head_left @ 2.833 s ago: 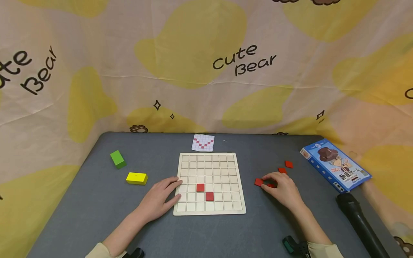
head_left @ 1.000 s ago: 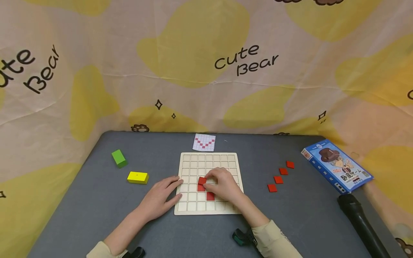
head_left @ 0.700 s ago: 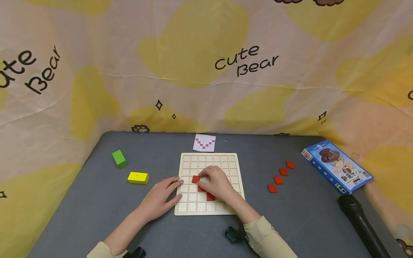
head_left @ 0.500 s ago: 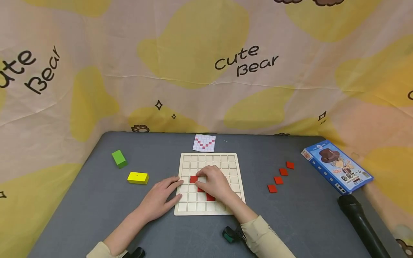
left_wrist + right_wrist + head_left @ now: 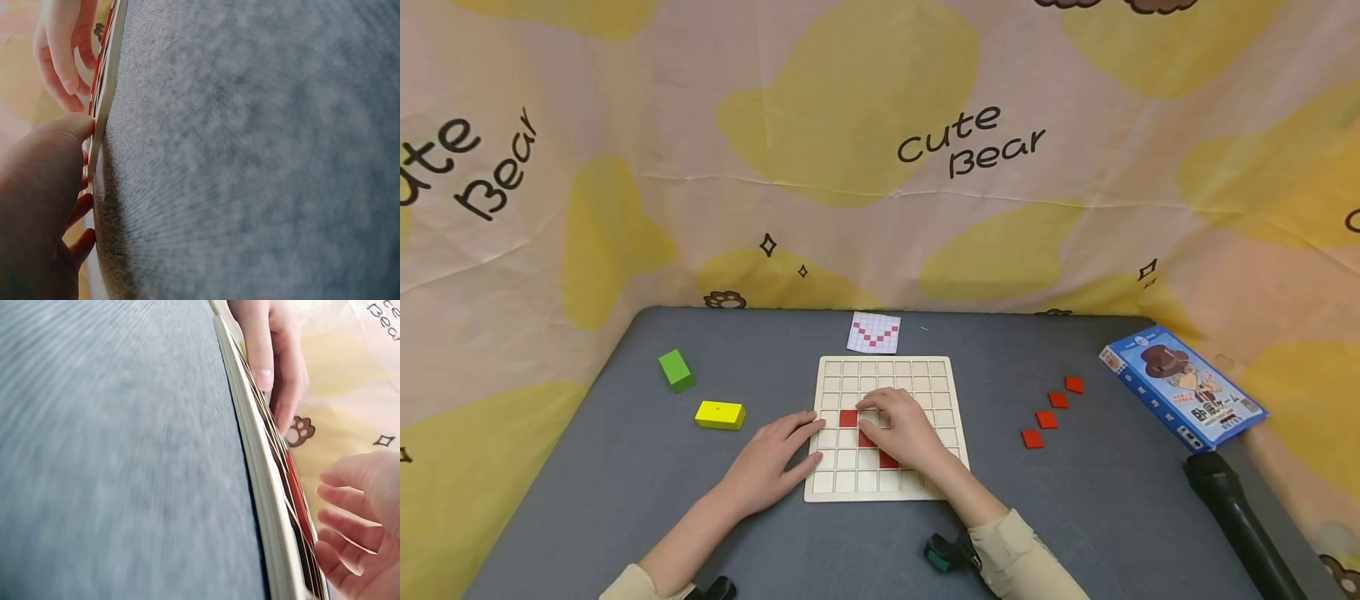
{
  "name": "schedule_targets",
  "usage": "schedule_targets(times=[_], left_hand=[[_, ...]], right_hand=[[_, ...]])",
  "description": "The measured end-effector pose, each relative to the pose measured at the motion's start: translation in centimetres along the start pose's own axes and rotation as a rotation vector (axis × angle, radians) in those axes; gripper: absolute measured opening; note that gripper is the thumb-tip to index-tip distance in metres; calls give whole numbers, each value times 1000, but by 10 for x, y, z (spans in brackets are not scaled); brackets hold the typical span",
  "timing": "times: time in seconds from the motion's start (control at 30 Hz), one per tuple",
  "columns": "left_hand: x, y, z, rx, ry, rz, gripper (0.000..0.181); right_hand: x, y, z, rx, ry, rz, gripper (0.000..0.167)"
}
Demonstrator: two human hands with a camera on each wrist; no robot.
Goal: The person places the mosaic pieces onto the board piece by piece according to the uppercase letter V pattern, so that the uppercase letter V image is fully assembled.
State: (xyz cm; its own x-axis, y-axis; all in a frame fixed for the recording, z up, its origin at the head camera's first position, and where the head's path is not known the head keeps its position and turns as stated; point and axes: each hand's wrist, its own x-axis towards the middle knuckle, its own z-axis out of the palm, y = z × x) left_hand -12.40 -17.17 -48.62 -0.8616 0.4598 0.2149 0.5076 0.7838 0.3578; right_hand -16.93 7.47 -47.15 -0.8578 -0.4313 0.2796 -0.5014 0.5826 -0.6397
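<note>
Perhaps the empty right hand (image 5: 901, 427) could skew the leftmost flat red square tile (image 5: 847, 418) by dragging, the left hand (image 5: 775, 454) lying relaxed.

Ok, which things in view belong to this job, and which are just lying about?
In the job:
grid board
red tiles on the board
loose red tiles
pattern card, probably

Seemingly just lying about:
green block
yellow block
blue box
black microphone-shaped object

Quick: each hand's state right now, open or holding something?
Left hand: open, thumb and fingertips resting on the grid board's left edge.
Right hand: open, holding nothing, above the board beside a red tile.
</note>
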Motion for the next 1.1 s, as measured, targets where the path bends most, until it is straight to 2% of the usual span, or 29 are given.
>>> schedule_targets(times=[0.13, 0.33, 0.67, 0.93, 1.1], left_hand=[[0, 0, 0, 0, -6, -1, 50], [-1, -1, 1, 4, 3, 2, 50], [-1, 0, 1, 4, -1, -6, 50], [0, -1, 2, 10, 14, -8, 51], [0, -1, 2, 14, 14, -3, 51]], right_hand=[[-7, 7, -11, 50, 42, 35, 13], [-21, 22, -31, 27, 86, 110, 10], [-55, 52, -73, -57, 136, 221, 9], [-80, 79, -103, -142, 221, 247, 11], [-96, 92, -127, -199, 226, 261, 15]])
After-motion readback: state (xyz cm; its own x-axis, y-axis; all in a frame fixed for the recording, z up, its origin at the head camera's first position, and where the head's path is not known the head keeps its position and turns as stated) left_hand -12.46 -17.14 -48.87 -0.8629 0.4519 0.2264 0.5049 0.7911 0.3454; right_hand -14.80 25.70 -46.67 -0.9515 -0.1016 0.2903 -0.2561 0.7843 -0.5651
